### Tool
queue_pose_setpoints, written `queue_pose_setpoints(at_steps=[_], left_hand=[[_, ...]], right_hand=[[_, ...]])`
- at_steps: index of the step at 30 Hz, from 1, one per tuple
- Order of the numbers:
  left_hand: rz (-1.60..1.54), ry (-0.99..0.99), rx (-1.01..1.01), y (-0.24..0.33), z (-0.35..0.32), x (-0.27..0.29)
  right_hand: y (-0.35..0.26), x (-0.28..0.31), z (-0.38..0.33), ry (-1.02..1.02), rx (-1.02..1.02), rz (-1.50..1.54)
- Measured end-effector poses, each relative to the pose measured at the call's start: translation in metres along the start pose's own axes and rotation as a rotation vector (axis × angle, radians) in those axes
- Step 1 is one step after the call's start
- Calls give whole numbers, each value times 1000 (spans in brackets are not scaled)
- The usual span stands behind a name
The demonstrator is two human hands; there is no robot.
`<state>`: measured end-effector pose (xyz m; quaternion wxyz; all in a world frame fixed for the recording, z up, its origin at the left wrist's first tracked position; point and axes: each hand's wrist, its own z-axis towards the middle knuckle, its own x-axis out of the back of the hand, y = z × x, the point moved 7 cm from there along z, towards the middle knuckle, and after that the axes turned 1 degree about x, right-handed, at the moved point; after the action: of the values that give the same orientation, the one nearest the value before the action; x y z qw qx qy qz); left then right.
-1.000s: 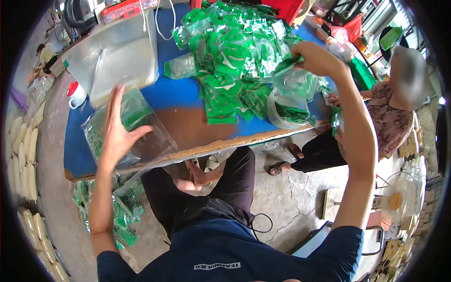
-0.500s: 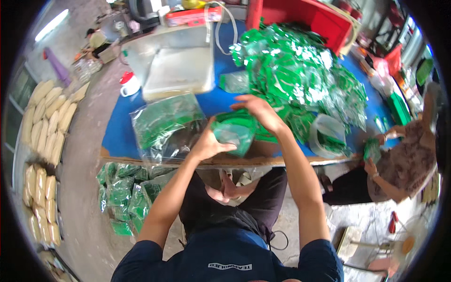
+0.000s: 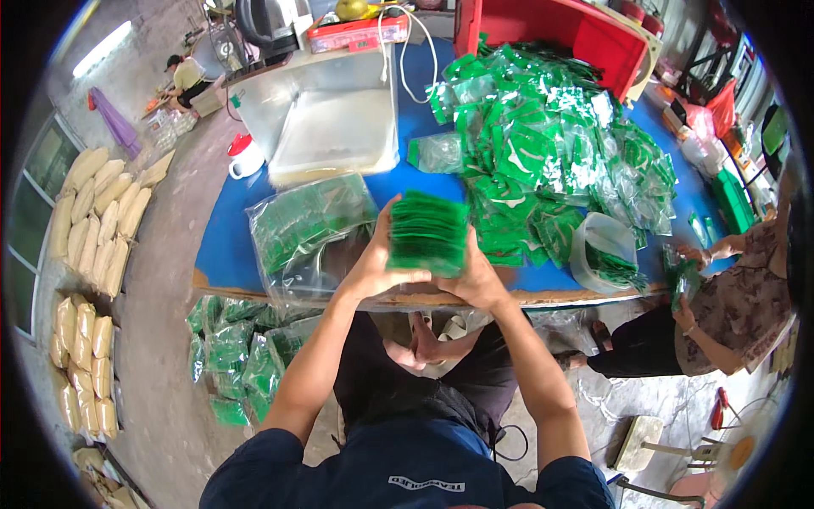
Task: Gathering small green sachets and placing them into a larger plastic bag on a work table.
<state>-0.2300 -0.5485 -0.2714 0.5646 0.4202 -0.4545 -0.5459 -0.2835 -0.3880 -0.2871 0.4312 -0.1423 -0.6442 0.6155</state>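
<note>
The left hand (image 3: 371, 265) and right hand (image 3: 476, 278) clamp a stack of green packets (image 3: 428, 231) (layered edges showing), which could slither apart if either palm slackened.

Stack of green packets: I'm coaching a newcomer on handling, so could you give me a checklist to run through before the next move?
1. Stack supported from both sides: ok; left hand and right hand grip the green packet stack at opposite sides.
2. Every packet edge flush: cannot tell; the lower part is blurred.
3. Clear bag empty: not ok; green packets show inside it.
4. Bag's mouth open: cannot tell; its film is crumpled.
5. Co-worker's hands away from the stack: ok; they are at the far right.
</note>
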Motion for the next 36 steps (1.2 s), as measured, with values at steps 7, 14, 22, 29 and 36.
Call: queue_pose_setpoints(at_steps=[7, 14, 22, 29, 36], left_hand=[[85, -34, -25, -24, 0, -5], [-163, -40, 34, -20, -4, -5], [-195, 47, 146, -37, -11, -2], [1, -57, 100, 9, -47, -17], [-829, -137, 167, -36, -80, -28]], right_hand=[[15, -6, 1, 52, 41, -2], [8, -4, 8, 66, -8, 9], [12, -6, 3, 81, 135, -156], [-54, -1, -46, 65, 92, -296], [-42, -83, -79, -564, -718, 1342]])
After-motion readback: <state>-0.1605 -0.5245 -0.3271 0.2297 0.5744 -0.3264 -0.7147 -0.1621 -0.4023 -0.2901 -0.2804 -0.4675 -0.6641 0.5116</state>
